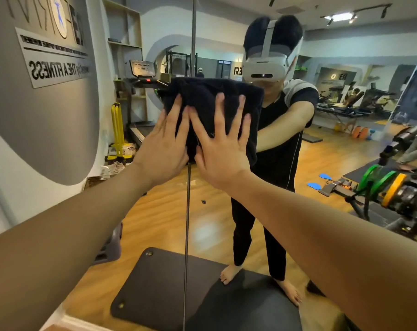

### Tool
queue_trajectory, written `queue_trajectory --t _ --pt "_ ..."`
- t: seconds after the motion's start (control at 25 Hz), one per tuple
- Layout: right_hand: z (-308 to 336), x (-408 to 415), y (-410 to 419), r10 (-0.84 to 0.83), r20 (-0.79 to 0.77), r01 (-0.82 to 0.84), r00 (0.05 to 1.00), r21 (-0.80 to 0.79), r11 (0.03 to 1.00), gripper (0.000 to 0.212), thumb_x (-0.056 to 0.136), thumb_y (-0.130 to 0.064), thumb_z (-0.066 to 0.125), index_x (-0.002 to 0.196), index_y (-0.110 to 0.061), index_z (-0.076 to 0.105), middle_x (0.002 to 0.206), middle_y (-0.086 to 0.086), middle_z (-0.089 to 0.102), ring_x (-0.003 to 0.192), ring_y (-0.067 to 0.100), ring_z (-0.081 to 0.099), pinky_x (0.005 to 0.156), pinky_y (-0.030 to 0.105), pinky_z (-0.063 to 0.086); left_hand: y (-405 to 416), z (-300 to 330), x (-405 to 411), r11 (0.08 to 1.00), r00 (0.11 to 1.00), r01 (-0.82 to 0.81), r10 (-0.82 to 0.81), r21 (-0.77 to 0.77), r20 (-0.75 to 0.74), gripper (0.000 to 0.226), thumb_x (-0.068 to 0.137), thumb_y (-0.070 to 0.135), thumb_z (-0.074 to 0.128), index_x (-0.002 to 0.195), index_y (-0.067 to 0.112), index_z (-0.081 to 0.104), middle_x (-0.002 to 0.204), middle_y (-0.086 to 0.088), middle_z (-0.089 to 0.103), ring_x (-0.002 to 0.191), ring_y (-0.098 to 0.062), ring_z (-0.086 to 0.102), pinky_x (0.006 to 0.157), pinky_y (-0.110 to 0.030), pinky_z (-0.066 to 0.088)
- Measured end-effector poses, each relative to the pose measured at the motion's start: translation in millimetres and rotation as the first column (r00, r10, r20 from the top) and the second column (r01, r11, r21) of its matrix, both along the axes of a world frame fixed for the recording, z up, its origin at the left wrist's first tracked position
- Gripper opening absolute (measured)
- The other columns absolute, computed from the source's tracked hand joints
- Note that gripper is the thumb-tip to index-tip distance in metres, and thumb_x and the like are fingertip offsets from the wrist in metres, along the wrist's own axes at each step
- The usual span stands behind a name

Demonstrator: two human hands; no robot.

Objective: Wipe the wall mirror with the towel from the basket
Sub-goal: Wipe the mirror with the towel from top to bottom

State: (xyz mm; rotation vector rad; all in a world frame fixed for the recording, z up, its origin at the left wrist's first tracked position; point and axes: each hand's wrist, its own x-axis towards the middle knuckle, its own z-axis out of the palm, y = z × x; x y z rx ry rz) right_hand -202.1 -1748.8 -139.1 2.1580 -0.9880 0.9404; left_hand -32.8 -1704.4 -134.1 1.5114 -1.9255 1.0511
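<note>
Head view, one entry.

Towel [202, 96]: dark, folded thick, lay flat against the wall mirror [155, 211], straddling the mirror's upright seam [186, 223].

Left hand [163, 144]: on the towel's lower left part, fingers straight and spread, palm pressing; I held nothing pinched.

Right hand [223, 149]: just beside the left, on the towel's lower right part, fingers straight and fanned apart.

Reason, as I judged: two flat palms spread pressure so the cloth stayed on the glass while wiping.

Basket: not visible.

Mat [155, 295]: dark, on the floor below the towel.

"THE A FITNESS" (mirrored), wall sign [57, 68]
</note>
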Motion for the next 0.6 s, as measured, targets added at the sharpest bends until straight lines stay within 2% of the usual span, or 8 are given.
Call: queue_trajectory --t 0.08,0.16,0.28,0.4,0.44,0.48,0.52,0.6 --pt "-15 -1 2 -0.008 -0.005 0.008 1.0 0.006 1.0 0.08 0.1 -0.044 0.047 0.166 -0.031 0.005 0.171 0.024 -0.007 0.151 0.059 -0.011 0.123 0.068 -0.001 -2 -20 -7 1.0 0.998 0.014 -0.014 0.012 -0.065 0.078 0.098 0.016 0.053 0.158 -0.009 0.009 0.165 -0.035 0.001 0.154 -0.046 0.006 0.122 -0.057 0.03" --pt "-34 -5 5 -0.013 -0.01 0.014 1.0 0.02 1.0 0.078 0.101 -0.044 0.046 0.166 -0.031 0.005 0.171 0.023 -0.007 0.152 0.058 -0.01 0.124 0.067 0.0 -1 -41 -14 0.998 0.989 0.042 -0.034 0.056 -0.141 0.083 0.097 0.007 0.058 0.159 -0.008 0.006 0.166 -0.033 -0.005 0.151 -0.052 0.018 0.113 -0.056 0.044" --pt "-65 -21 10 -0.022 -0.046 0.025 0.999 0.066 0.998 0.08 0.101 -0.043 0.048 0.166 -0.032 0.003 0.172 0.02 -0.009 0.154 0.055 -0.011 0.126 0.064 0.003 9 -71 -32 0.987 0.973 0.085 -0.052 0.14 -0.225 0.086 0.092 -0.004 0.06 0.159 -0.008 0.007 0.166 -0.031 -0.009 0.125 -0.052 0.054 0.087 -0.045 0.059" --pt "-88 -45 11 -0.01 -0.1 0.018 0.995 0.076 0.997 0.082 0.1 -0.04 0.051 0.166 -0.032 0.004 0.172 0.018 -0.009 0.155 0.052 -0.009 0.127 0.063 0.005 23 -91 -55 0.977 0.978 0.048 -0.004 0.208 -0.211 0.087 0.08 -0.006 0.07 0.155 -0.012 0.025 0.162 -0.039 0.009 0.093 -0.041 0.07 0.062 -0.027 0.056" --pt "-93 -53 12 -0.01 -0.115 0.02 0.993 0.082 0.996 0.081 0.101 -0.04 0.051 0.166 -0.032 0.004 0.172 0.017 -0.009 0.156 0.051 -0.009 0.127 0.063 0.007 25 -97 -62 0.976 0.977 0.047 -0.001 0.212 -0.212 0.087 0.079 -0.003 0.072 0.153 -0.013 0.028 0.161 -0.041 0.013 0.093 -0.041 0.07 0.063 -0.024 0.055" --pt "-98 -61 12 -0.013 -0.127 0.025 0.992 0.09 0.996 0.081 0.101 -0.039 0.052 0.166 -0.032 0.003 0.173 0.015 -0.01 0.156 0.049 -0.009 0.127 0.062 0.008 24 -104 -70 0.969 0.972 0.067 -0.01 0.237 -0.235 0.09 0.08 0.001 0.073 0.154 -0.013 0.025 0.161 -0.042 0.008 0.105 -0.047 0.067 0.07 -0.025 0.058" --pt "-103 -70 13 -0.021 -0.134 0.034 0.991 0.096 0.995 0.082 0.102 -0.039 0.053 0.166 -0.032 0.002 0.173 0.015 -0.011 0.156 0.048 -0.009 0.127 0.062 0.009 21 -112 -78 0.961 0.963 0.106 -0.036 0.254 -0.265 0.094 0.082 0.006 0.073 0.156 -0.013 0.018 0.162 -0.041 0.001 0.121 -0.052 0.058 0.082 -0.03 0.061" --pt "-110 -94 15 -0.053 -0.14 0.067 0.989 0.097 0.993 0.086 0.101 -0.035 0.056 0.166 -0.031 0.001 0.172 0.015 -0.011 0.157 0.046 -0.009 0.128 0.06 0.009 11 -126 -101 0.95 0.943 0.191 -0.107 0.247 -0.317 0.095 0.087 0.014 0.068 0.157 -0.011 0.01 0.162 -0.039 -0.008 0.14 -0.055 0.039 0.102 -0.043 0.056"
